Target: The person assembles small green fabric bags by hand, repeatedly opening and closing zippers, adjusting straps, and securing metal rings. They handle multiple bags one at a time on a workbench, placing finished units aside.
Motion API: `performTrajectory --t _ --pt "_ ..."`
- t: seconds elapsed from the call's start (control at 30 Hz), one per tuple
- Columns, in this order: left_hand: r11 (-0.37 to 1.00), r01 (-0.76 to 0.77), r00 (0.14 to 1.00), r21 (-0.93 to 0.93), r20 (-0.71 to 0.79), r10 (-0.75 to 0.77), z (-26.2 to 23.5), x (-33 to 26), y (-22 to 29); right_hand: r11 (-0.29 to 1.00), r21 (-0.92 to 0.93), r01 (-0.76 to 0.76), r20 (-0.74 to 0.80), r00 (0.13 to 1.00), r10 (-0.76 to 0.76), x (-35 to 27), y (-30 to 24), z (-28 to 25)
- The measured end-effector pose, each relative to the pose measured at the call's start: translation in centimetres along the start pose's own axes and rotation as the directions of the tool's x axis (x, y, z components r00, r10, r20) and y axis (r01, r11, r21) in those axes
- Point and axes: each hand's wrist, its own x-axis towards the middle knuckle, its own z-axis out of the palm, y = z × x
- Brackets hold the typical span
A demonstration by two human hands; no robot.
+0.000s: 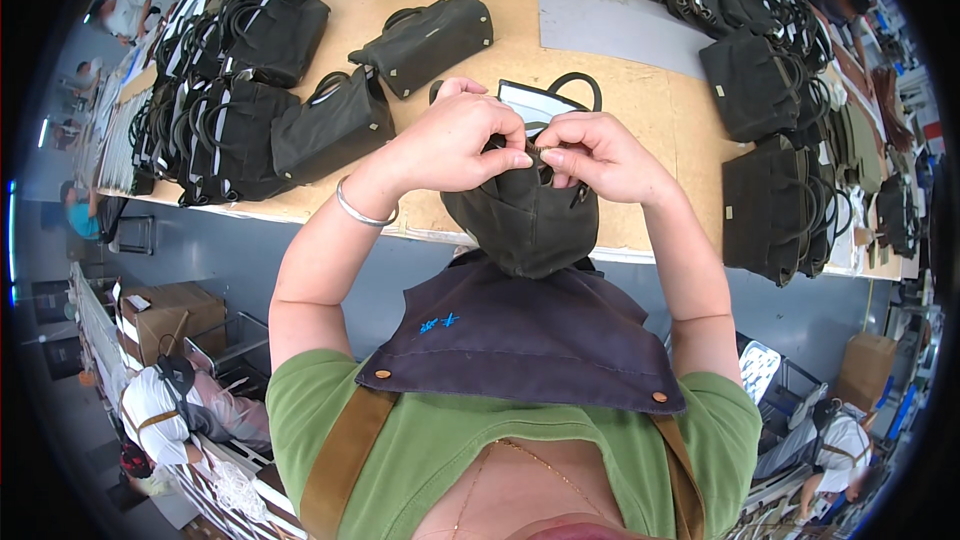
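In front of my apron a dark olive handbag rests at the near edge of the table, its opening turned up and its handle loop standing beyond my fingers. A white sheet shows inside the mouth of the bag. My left hand pinches the left side of the opening's edge between thumb and fingers. On the other side my right hand pinches the edge, thumb against fingertips, close to the left thumb. Whatever small part lies between the fingertips is hidden.
Finished-looking dark handbags lie on the tan tabletop, with more packed at the left and the right. A grey sheet covers part of the far table. Other people sit behind at both sides, near cardboard boxes.
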Motion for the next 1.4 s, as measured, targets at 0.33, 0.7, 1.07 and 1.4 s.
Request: performTrajectory --t 0.33,0.7,1.07,1.4 --pt "0.994 0.043 0.977 -0.102 -0.205 -0.063 1.5 -0.7 1.3 0.997 -0.068 0.028 -0.106 0.994 -0.035 -0.8 0.1 0.8" --pt "1.0 0.018 0.969 -0.021 -0.244 -0.022 2.4 -1.9 1.8 0.964 -0.253 -0.083 -0.348 0.937 -0.011 -2.8 -0.8 4.2" --pt "0.999 -0.039 0.937 0.02 -0.348 0.044 2.5 -1.8 1.7 0.996 -0.092 0.011 -0.213 0.976 -0.03 -2.1 1.2 2.3" --pt "0.882 -0.034 0.884 0.47 -0.398 0.246 2.2 -2.0 2.8 0.955 0.216 -0.201 -0.221 0.943 0.249 -1.6 0.0 2.4"
